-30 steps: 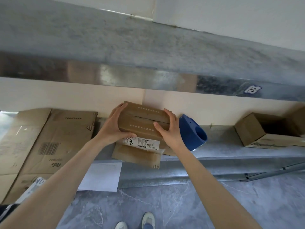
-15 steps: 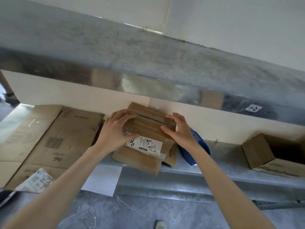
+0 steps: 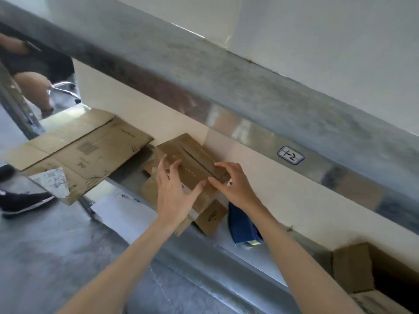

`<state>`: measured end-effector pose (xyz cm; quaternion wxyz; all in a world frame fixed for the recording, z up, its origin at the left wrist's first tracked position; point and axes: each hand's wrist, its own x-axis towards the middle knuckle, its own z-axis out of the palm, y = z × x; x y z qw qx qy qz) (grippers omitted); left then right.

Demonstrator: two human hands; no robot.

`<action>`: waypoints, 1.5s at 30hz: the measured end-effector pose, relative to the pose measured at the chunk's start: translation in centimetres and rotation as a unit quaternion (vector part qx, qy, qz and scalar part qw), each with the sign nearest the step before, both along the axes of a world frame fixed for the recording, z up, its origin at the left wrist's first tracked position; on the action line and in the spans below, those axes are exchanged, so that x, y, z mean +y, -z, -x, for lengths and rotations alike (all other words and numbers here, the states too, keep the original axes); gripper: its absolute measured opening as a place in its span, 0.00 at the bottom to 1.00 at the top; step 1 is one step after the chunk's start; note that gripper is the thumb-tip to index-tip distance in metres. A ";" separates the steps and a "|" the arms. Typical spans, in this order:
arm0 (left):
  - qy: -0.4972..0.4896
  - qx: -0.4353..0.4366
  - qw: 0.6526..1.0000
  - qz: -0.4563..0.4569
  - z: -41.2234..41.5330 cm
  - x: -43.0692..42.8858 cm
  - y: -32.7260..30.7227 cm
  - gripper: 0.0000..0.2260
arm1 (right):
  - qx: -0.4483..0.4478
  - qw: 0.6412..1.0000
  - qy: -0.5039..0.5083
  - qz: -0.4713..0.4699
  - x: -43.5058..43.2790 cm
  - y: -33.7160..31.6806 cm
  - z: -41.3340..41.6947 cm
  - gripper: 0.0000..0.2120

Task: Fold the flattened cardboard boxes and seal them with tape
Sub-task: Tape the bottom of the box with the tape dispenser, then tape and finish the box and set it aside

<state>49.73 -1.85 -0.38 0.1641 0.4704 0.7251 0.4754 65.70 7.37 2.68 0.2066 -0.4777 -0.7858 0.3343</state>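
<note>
A grey metal shelf [image 3: 226,252] runs along a cream wall under a second metal beam [image 3: 249,87]. At the centre of the shelf sits the small cardboard box [image 3: 192,162], its top flaps folded shut with a dark seam between them and dotted lines along each flap. The left hand [image 3: 175,196] lies on its near top with the fingers spread and nearly straight. The right hand [image 3: 233,184] curls its fingers over the 3 o'clock end and pinches the near edge. A flap below carries print too blurred to read.

Just at 4 o'clock lies a blue object [image 3: 243,225]. At 9 o'clock lies flattened cardboard [image 3: 90,152] with a blurred barcode. A white tag [image 3: 291,155] at 2 o'clock seems to read "12". At 5 o'clock an open box [image 3: 353,270] shows only a dark inside.
</note>
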 end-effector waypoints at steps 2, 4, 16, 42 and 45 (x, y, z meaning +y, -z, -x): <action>0.015 -0.037 0.999 -0.017 -0.7 0.0 0.2 0.36 | 0.010 1.000 0.012 -0.009 -0.5 0.8 0.0 0.21; 0.026 -0.052 0.998 -0.018 -0.2 -0.2 0.8 0.35 | 0.022 0.999 0.022 -0.016 -1.1 1.5 0.2 0.21; 0.032 0.003 0.999 0.043 2.5 -1.7 -0.2 0.32 | 0.019 1.000 -0.010 -0.016 -1.9 2.0 1.1 0.24; 0.128 0.383 0.914 0.032 0.1 -3.5 -3.7 0.28 | -0.104 0.984 0.075 0.126 -5.0 6.9 -10.2 0.35; 0.129 0.377 0.916 0.036 0.3 -4.0 -3.9 0.28 | -0.079 0.981 0.078 0.157 -5.0 6.7 -9.6 0.38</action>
